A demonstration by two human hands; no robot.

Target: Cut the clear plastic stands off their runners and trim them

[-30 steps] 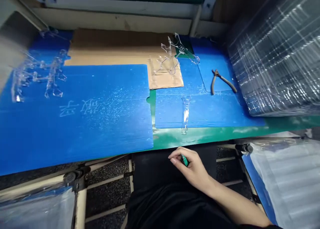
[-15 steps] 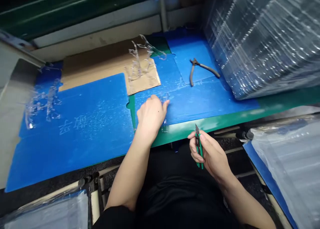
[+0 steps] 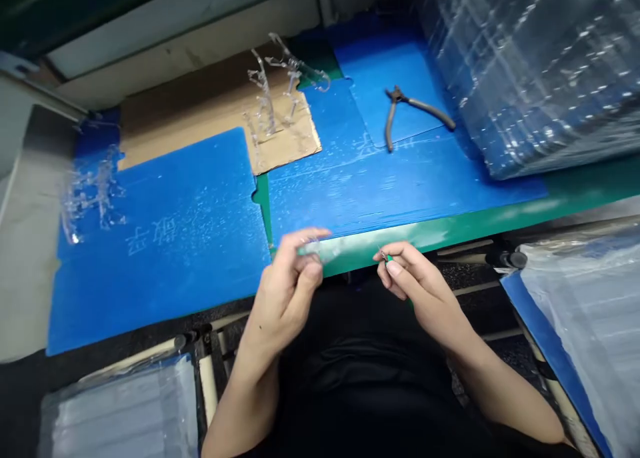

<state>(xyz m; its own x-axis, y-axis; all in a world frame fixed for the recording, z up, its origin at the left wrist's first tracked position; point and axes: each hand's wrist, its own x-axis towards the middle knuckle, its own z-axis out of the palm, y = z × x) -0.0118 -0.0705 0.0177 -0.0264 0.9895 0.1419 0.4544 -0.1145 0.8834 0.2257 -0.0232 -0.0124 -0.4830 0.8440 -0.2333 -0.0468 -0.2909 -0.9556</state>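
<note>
Between the thumb and fingers of my left hand (image 3: 290, 281) is a small clear plastic piece (image 3: 314, 246), blurred and hard to make out, held just above the bench's front edge. My right hand (image 3: 417, 275) is closed around green-handled snips (image 3: 387, 259), mostly hidden by the fingers, with the thin tip pointing up and left. A gap separates the two hands. Ahead lie dark-handled pliers (image 3: 396, 97), jaws away from me and handles spread, on the blue sheet (image 3: 350, 201).
Clear plastic sprues (image 3: 270, 105) lie on brown cardboard (image 3: 175, 121), and more clear pieces (image 3: 95, 191) sit at the far left. A tall plastic-wrapped stack (image 3: 540, 78) stands at the right. Wrapped bundles (image 3: 125, 411) rest low on both sides, beside pipe frames.
My left hand has lifted the clear plastic piece off the blue sheet and drawn it back toward me, turning thumb-side up. My right hand has tilted the snips, so their handles show less.
</note>
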